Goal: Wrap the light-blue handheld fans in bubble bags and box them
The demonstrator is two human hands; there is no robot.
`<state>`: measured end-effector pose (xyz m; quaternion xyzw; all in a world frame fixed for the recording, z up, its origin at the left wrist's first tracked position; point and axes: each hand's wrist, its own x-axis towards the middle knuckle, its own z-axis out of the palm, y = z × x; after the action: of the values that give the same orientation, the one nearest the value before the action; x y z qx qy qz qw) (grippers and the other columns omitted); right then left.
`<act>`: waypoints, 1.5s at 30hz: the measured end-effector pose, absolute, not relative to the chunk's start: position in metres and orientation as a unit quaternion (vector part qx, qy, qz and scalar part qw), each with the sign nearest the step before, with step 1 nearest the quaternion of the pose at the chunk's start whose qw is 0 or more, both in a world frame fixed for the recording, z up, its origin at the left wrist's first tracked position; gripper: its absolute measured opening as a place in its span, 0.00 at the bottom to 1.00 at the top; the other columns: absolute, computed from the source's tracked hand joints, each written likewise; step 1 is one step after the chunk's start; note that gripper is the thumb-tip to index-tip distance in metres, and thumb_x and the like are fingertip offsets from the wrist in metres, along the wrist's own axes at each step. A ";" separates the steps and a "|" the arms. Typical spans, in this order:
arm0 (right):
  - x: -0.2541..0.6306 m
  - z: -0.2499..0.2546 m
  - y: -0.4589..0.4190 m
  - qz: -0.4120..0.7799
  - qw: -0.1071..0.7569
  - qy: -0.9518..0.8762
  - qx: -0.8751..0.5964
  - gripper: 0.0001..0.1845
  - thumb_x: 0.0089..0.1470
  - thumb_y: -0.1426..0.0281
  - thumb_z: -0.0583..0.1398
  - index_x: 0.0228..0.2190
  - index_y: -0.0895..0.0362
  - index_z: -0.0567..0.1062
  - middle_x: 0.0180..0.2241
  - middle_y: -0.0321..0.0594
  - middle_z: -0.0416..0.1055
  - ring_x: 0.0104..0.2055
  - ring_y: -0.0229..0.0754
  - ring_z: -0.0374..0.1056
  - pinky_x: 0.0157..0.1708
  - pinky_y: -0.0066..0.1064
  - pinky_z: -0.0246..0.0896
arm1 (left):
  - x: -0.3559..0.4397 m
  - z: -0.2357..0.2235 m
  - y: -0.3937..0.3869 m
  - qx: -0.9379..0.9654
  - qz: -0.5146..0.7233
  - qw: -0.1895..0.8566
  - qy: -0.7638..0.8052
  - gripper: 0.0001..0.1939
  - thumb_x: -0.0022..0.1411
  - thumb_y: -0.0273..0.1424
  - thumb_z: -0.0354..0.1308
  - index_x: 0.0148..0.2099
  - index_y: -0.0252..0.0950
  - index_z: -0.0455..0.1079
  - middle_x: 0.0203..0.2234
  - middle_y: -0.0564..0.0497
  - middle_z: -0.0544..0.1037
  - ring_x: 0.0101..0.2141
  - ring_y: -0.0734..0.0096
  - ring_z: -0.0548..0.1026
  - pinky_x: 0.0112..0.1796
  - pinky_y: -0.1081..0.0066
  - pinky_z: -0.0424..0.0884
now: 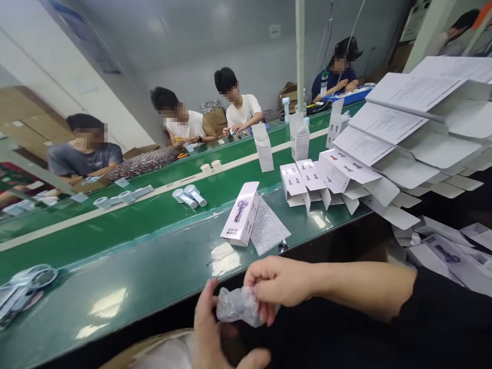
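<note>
Low in the head view, close to my body, a small bundle in clear bubble wrap (239,306) is pinched by my right hand (282,283), whose fingers are curled over its right end. The wrap hides most of what is inside. My left hand (210,328) is at the bundle's left end with fingers and thumb spread wide; its fingers are against or just beside the wrap, and I cannot tell which. Beyond my hands on the bench, a printed white box (242,215) with a fan picture leans beside a flat bubble-wrap bag (268,225).
White cartons (303,182) and a tall stack of flattened boxes (400,118) occupy the right. Light-blue handheld fans (189,196) lie on the green conveyor belt (165,210), more at left (26,289). An open bag (165,351) is below the bench edge. Several co-workers (238,105) sit opposite.
</note>
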<state>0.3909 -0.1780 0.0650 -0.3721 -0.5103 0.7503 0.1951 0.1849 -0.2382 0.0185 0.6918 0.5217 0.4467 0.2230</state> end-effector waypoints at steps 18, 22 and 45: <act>0.534 -0.020 -0.108 0.050 0.310 -0.520 -0.794 0.12 0.57 0.70 0.54 0.43 0.59 0.70 0.41 0.47 0.70 0.38 0.47 0.69 0.31 0.33 0.60 | 0.241 0.061 -0.128 0.406 0.584 0.487 0.507 0.21 0.41 0.39 0.70 0.37 0.35 0.72 0.28 0.52 0.76 0.24 0.68 0.73 0.18 0.73 0.71; 0.537 0.034 -0.103 -0.095 0.390 -0.591 -0.699 0.12 0.59 0.72 0.52 0.40 0.57 0.74 0.38 0.45 0.72 0.40 0.46 0.67 0.33 0.32 0.59 | 0.241 0.088 -0.105 0.442 0.631 0.463 0.439 0.17 0.42 0.34 0.71 0.35 0.35 0.71 0.29 0.53 0.76 0.25 0.68 0.75 0.21 0.70 0.76; 0.516 0.067 -0.072 0.313 0.348 -0.757 -0.455 0.45 0.40 0.52 0.68 0.57 0.44 0.55 0.58 0.44 0.54 0.52 0.50 0.62 0.40 0.35 0.65 | 0.291 0.207 -0.047 0.855 0.165 0.213 0.443 0.13 0.53 0.39 0.55 0.37 0.36 0.69 0.31 0.49 0.76 0.31 0.64 0.73 0.32 0.67 0.71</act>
<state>0.5162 -0.0717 0.0669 -0.4550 -0.7574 0.3132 0.3482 0.2911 -0.0470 0.2071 0.8550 0.4428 0.1654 0.2134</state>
